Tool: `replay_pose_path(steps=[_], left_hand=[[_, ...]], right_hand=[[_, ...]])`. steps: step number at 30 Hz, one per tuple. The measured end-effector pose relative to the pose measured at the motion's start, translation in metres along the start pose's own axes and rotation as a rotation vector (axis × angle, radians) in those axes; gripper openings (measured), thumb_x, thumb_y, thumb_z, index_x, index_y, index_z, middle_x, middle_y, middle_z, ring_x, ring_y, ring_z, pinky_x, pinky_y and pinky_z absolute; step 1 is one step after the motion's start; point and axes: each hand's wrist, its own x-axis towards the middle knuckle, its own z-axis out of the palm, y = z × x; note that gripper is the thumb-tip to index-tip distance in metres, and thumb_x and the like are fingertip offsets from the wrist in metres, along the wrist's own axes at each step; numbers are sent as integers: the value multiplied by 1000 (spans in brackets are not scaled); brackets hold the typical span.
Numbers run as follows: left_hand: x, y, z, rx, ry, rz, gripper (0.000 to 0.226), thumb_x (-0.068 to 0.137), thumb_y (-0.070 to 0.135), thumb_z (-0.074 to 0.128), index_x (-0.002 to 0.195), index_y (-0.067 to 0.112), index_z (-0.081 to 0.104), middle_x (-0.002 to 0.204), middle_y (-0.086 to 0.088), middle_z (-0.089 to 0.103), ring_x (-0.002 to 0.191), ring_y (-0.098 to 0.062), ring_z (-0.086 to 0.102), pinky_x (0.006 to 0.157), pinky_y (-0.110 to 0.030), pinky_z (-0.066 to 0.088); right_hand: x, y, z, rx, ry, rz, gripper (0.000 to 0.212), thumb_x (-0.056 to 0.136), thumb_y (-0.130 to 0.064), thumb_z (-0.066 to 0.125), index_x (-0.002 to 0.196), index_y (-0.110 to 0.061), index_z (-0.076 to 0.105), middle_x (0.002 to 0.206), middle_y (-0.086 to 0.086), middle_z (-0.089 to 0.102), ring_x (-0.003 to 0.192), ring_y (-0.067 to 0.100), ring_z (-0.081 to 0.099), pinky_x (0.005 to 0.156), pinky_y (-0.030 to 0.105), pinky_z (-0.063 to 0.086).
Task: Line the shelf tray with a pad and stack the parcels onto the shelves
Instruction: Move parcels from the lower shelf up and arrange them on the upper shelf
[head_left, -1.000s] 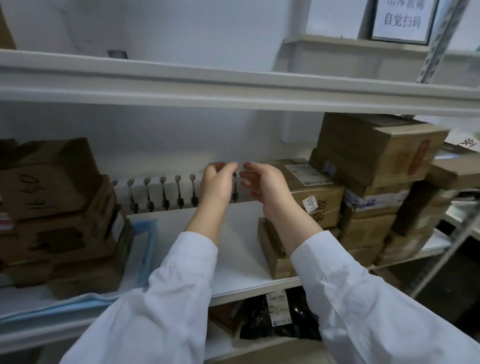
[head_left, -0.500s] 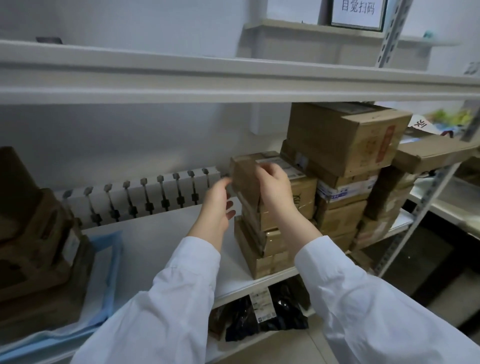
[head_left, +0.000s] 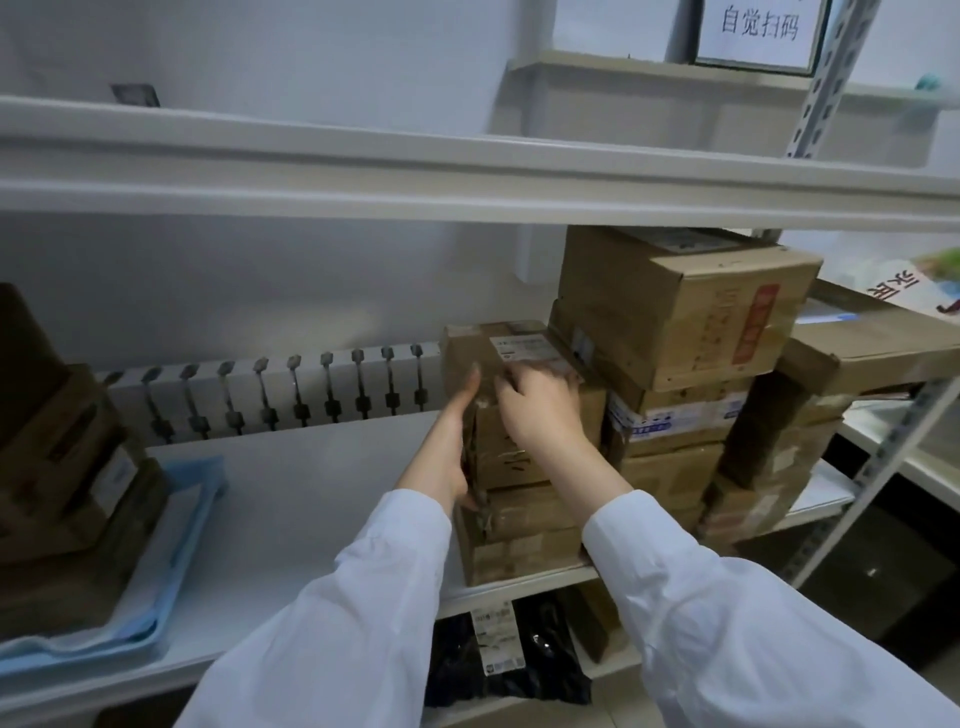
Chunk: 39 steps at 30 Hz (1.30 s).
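A small cardboard parcel (head_left: 519, 447) with a white label on top sits on a short stack of flat parcels (head_left: 519, 545) at the middle of the white shelf (head_left: 311, 519). My left hand (head_left: 447, 452) lies flat against the parcel's left side, fingers straight. My right hand (head_left: 540, 410) rests over its top front edge with the fingers curled onto the top. A blue pad (head_left: 150, 582) lines the shelf at the left under a pile of brown boxes (head_left: 57, 493).
To the right stands a tall pile of larger cartons (head_left: 675, 322) close against the parcel. A white radiator (head_left: 270, 395) runs along the back wall. The upper shelf's edge (head_left: 467, 176) hangs overhead. A black bag (head_left: 509, 649) lies on the shelf below.
Both hands came from the shelf's middle to the right. The right hand took the small parcel and set it on the stack; the left hand now presses its side.
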Motion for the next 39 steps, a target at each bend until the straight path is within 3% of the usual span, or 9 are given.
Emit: replay_pose_path(steps=[7, 11, 15, 19, 24, 27, 30, 34, 39], left_hand=[[-5, -2, 1, -42, 46, 120, 49, 73, 61, 62, 84, 14, 71, 82, -13, 72, 84, -30, 66, 79, -39, 49], [-24, 3, -10, -92, 88, 183, 45, 70, 61, 64, 65, 17, 74, 65, -7, 71, 63, -25, 69, 70, -30, 51], [-47, 7, -22, -87, 190, 240, 47, 66, 64, 65, 80, 20, 70, 72, -5, 72, 82, -26, 66, 76, -32, 48], [-69, 0, -35, -116, 212, 303, 46, 66, 62, 67, 83, 20, 69, 69, -5, 72, 80, -26, 67, 81, -33, 50], [-89, -14, -56, -168, 251, 365, 42, 70, 57, 66, 89, 20, 66, 81, -9, 71, 85, -30, 65, 81, -40, 52], [-101, -20, -69, -186, 250, 406, 36, 70, 53, 65, 85, 19, 65, 75, -9, 69, 80, -31, 63, 82, -41, 50], [-116, -20, -81, -167, 253, 445, 29, 75, 47, 60, 81, 18, 61, 66, -8, 66, 73, -28, 60, 75, -36, 48], [-136, -13, -99, -115, 271, 439, 30, 73, 46, 59, 77, 17, 62, 61, -7, 64, 67, -27, 58, 73, -34, 46], [-161, -2, -113, -45, 295, 442, 29, 75, 46, 58, 72, 17, 62, 58, -6, 63, 64, -26, 58, 71, -32, 46]], right_hand=[[-1, 8, -11, 53, -41, -71, 32, 97, -27, 40, 122, -18, 58, 124, 8, 60, 117, 28, 53, 102, 41, 39], [-3, 4, -21, 97, -3, -111, 38, 96, -29, 44, 132, -21, 52, 133, 5, 55, 123, 24, 50, 107, 44, 37], [-7, -2, -29, 132, 48, -124, 43, 96, -34, 42, 137, -22, 46, 140, 5, 47, 132, 27, 38, 113, 45, 26], [-12, -7, -29, 517, 6, -27, 49, 95, -37, 46, 139, -17, 41, 139, 7, 45, 128, 28, 44, 106, 46, 38], [-11, -12, -29, 1045, -320, 324, 62, 90, -37, 56, 143, -16, 32, 135, 9, 52, 108, 26, 60, 76, 36, 56], [-13, -16, -31, 1057, -397, 347, 67, 90, -36, 59, 145, -12, 29, 129, 12, 57, 79, 17, 60, 49, 25, 45], [-11, -21, -28, 1110, -386, 326, 77, 88, -38, 60, 149, -15, 19, 134, 12, 52, 82, 18, 58, 60, 29, 46], [-19, -37, -31, 1224, -271, 346, 93, 69, -53, 64, 146, -23, 22, 136, 11, 50, 116, 33, 55, 100, 51, 44], [-29, -56, -35, 1276, -128, 284, 77, 73, -40, 60, 141, -15, 34, 133, 11, 52, 117, 31, 54, 101, 50, 43]])
